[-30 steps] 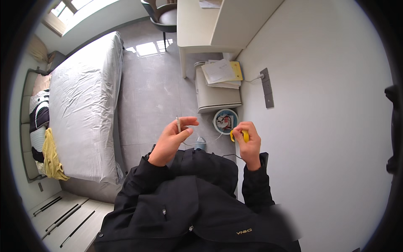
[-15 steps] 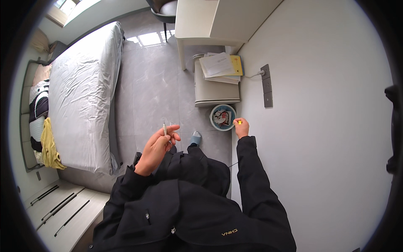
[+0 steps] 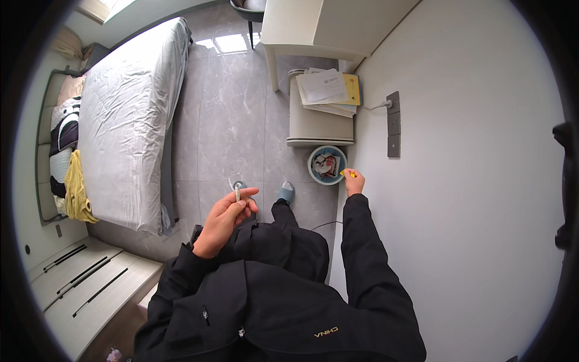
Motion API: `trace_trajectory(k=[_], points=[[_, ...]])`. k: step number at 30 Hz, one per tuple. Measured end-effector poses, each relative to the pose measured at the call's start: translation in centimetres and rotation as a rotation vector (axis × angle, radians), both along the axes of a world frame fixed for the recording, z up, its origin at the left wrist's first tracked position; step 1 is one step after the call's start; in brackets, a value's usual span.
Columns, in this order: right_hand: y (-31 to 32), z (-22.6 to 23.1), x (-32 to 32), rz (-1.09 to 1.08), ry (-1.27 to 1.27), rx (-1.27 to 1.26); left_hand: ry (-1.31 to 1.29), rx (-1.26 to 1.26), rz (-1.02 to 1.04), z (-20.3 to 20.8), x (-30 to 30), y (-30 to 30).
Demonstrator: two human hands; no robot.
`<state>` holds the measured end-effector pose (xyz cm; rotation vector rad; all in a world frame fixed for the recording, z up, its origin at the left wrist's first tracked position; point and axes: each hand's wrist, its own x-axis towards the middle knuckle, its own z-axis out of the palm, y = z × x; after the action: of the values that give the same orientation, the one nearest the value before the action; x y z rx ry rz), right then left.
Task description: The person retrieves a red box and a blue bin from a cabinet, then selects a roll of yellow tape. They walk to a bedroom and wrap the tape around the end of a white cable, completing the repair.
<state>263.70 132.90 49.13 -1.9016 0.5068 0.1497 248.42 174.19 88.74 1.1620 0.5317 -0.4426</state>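
My left hand (image 3: 224,222) is raised in front of my body, its thumb and fingers pinching a short, slim, whitish stick-like piece (image 3: 237,193). The index finger of that hand points out to the right. My right hand (image 3: 355,183) is closed on a small yellow piece (image 3: 348,174), too small to name. This hand is beside the wall, at the near right rim of a light blue bin (image 3: 311,175). Inside the bin lies crumpled white, red and dark waste (image 3: 326,165).
A beige cabinet (image 3: 319,128) stacked with papers (image 3: 325,87) stands beyond the bin, under a white desk (image 3: 289,27). Dark wall sockets (image 3: 393,123) hold a plugged-in cord. Left is a bed (image 3: 126,133) with a grey sheet; drawers (image 3: 90,283) stand at the lower left.
My view has shifted, and a second slippered foot now shows beyond my left hand. The right hand with the yellow piece has come closer to the bin's rim.
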Motion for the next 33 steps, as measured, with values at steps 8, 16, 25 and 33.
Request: trace_trajectory(k=[8,16,25,33], points=[[-0.9,0.7,0.1,-0.027,0.054,-0.015,-0.010,-0.022,-0.026,-0.4,0.2,-1.5],[-0.9,1.0,0.8,0.074,-0.020,-0.112,0.009,-0.013,-0.016,-0.1,0.4,-2.2],[-0.8,1.4,1.2,0.143,0.025,-0.287,0.044,-0.007,0.010,0.2,0.5,-2.3],[-1.1,0.3,1.3,0.185,-0.001,-0.409,0.036,-0.023,0.009,0.0,0.5,-2.1]])
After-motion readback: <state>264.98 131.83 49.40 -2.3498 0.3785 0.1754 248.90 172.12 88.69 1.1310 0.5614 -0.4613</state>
